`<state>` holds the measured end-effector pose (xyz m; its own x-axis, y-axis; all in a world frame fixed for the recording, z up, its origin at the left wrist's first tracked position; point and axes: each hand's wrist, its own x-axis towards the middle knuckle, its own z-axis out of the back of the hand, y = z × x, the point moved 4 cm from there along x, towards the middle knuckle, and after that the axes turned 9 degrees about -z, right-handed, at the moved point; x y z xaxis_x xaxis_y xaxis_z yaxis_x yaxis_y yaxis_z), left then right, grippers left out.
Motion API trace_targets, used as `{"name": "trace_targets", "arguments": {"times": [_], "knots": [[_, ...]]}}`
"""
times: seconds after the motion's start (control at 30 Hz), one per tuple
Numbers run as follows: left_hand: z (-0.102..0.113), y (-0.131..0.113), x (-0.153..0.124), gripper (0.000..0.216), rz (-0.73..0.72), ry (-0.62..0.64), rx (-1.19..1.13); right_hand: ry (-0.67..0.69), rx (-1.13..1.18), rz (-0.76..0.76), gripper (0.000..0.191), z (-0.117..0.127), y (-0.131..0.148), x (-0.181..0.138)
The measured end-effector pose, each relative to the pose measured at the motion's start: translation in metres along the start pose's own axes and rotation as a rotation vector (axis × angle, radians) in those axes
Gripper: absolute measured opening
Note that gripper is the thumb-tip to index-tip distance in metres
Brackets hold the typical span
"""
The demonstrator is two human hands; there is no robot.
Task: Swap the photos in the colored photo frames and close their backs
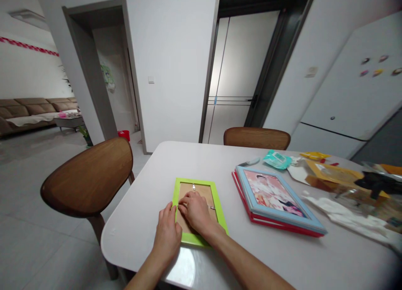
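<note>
A lime-green picture frame [221, 210] lies face down on the table, its brown backing board [186, 228] showing. Metal clips sit on the backing, a top clip [194, 186] and a right-side clip [212, 207]. My left hand [167, 231] grips the frame's left side, fingers along the rim and thumb near the lower left. My right hand [195, 210] reaches across the backing, its bent fingertips pressed together at the left inner edge. What those fingertips hold is hidden.
Right of the green frame, a blue picture frame [306, 220] with a photo lies on a red frame [284, 226]. Behind are a utility knife [249, 162] and a teal packet [277, 159]. Wrappers and white tissue [345, 214] clutter the right side. Wooden chairs [91, 177] stand around the white table [135, 223].
</note>
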<state>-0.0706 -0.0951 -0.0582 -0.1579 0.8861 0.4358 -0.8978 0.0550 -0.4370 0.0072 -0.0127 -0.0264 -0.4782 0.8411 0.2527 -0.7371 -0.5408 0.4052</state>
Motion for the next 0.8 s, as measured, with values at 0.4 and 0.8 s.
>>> {"name": "trace_targets", "arguments": {"times": [0.4, 0.8], "knots": [[0.002, -0.001, 0.000, 0.048, 0.021, 0.022, 0.007, 0.010, -0.017, -0.068, 0.022, 0.021, -0.033, -0.002], [0.000, -0.003, 0.001, 0.053, -0.034, 0.084, -0.023, 0.007, -0.091, -0.119, 0.024, 0.036, -0.077, -0.014]]}}
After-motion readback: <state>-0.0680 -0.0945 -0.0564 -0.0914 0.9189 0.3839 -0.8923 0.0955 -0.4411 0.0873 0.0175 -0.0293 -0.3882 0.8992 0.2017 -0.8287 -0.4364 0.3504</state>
